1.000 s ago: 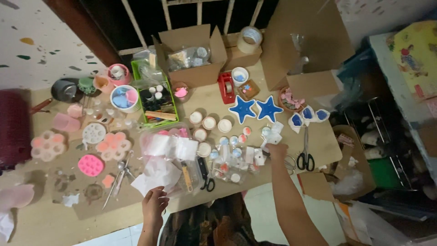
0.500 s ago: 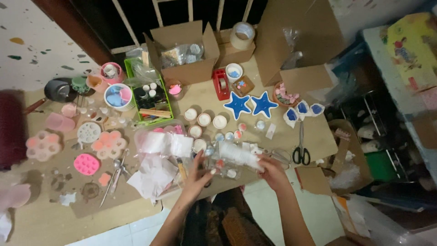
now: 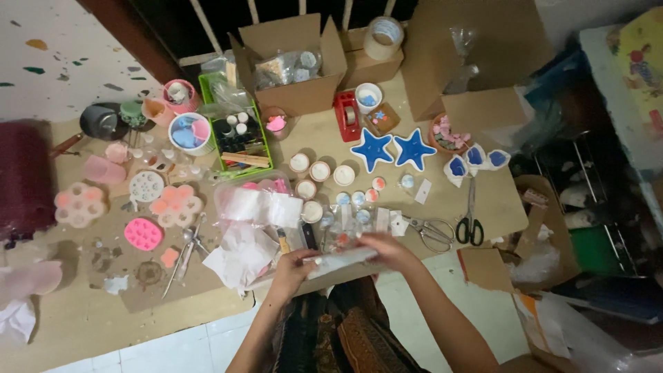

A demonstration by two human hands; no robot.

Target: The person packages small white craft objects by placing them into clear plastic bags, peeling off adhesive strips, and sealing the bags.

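Observation:
Both my hands hold a flat, pale plastic packet point(image 3: 343, 261) just above the near edge of the cardboard-covered work surface point(image 3: 117, 304). My left hand point(image 3: 293, 266) grips its left end and my right hand point(image 3: 387, 250) grips its right end. Just beyond the packet lie several small round tins point(image 3: 358, 199) and clear plastic bags with white contents point(image 3: 252, 207). Two blue star-shaped moulds point(image 3: 392, 149) sit farther back.
Open cardboard boxes point(image 3: 293, 59), a tape roll point(image 3: 383, 38), a red tape dispenser point(image 3: 347, 116), a green tray point(image 3: 235, 141), pink flower moulds point(image 3: 81, 204) and two pairs of scissors point(image 3: 469, 220) crowd the surface. A dark red bag point(image 3: 24, 179) stands at left; clutter fills the right.
My right hand drew back from the small tins toward me, and my left hand came up to meet it. Both now hold the pale packet at the near edge.

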